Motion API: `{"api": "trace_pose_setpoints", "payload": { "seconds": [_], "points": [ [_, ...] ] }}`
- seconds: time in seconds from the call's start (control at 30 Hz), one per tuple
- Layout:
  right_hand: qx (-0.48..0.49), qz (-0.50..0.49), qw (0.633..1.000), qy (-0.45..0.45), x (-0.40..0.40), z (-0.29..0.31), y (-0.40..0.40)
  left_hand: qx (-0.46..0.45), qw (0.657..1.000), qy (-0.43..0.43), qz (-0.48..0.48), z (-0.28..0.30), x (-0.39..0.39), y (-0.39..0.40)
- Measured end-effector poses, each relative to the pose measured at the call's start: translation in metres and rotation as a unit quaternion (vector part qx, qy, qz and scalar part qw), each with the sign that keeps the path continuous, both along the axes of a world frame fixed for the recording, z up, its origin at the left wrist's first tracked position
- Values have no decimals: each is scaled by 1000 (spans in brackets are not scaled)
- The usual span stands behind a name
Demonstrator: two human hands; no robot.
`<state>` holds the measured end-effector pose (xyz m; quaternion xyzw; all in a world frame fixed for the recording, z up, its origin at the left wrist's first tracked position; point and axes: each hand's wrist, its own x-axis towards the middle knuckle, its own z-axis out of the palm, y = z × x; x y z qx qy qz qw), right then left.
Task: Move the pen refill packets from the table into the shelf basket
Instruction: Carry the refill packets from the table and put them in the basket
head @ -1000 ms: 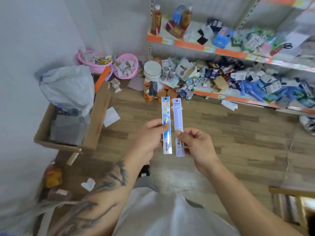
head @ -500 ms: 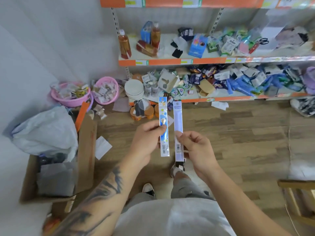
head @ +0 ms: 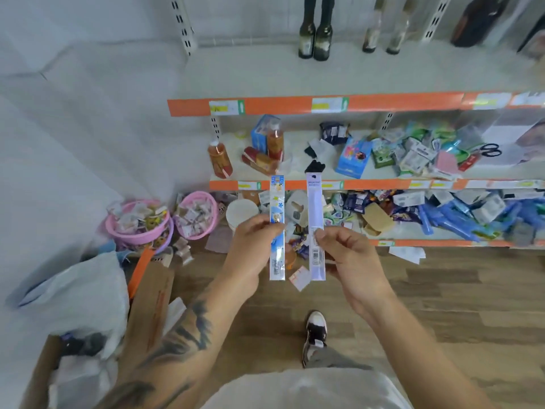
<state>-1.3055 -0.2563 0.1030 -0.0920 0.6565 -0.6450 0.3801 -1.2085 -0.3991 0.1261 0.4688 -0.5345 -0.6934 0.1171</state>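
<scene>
While both packets are standing upright mid-frame, left hand (head: 250,249) is pinching the blue packet (head: 277,228), right hand (head: 351,255) the pale packet (head: 315,225); they're looking light, floppy, slick, so mid-length pinches suit.

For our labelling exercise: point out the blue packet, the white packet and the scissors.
blue packet (head: 277,202), head view, printed upper half above the left thumb.
white packet (head: 314,202), head view, plain upper half.
scissors (head: 491,150), head view, black handles, middle shelf.
</scene>
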Motion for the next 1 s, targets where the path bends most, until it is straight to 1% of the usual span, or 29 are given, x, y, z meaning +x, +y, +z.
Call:
{"api": "trace_pose_setpoints", "payload": {
  "seconds": [0.17, 0.23, 0.33, 0.43, 0.57, 0.73, 0.83, 0.93, 1.0],
  "points": [
    [-53, 6, 995, 85, -88, 52, -21, -64, 994, 74, 42, 41, -92, -21],
    [-72, 2, 991, 116, -119, 76, -30, -95, 989, 107, 47, 61, -123, -28],
    [-101, -5, 982, 157, -157, 111, -46, -144, 976, 159, 27, 94, -158, -35],
    [-140, -11, 965, 223, -186, 148, -67, -190, 960, 204, 10, 129, -181, -46],
    [-201, -41, 938, 281, -214, 200, -95, -254, 935, 247, 2, 177, -206, -73],
    [-255, -60, 906, 332, -232, 251, -141, -259, 913, 314, -12, 224, -233, -107],
    [-286, -80, 890, 345, -237, 270, -170, -260, 906, 332, -33, 242, -250, -128],
    [-298, -110, 876, 362, -241, 286, -198, -226, 903, 363, -38, 261, -262, -150],
    [-289, -120, 865, 392, -246, 293, -215, -223, 897, 377, -51, 271, -269, -166]
  ]
}}
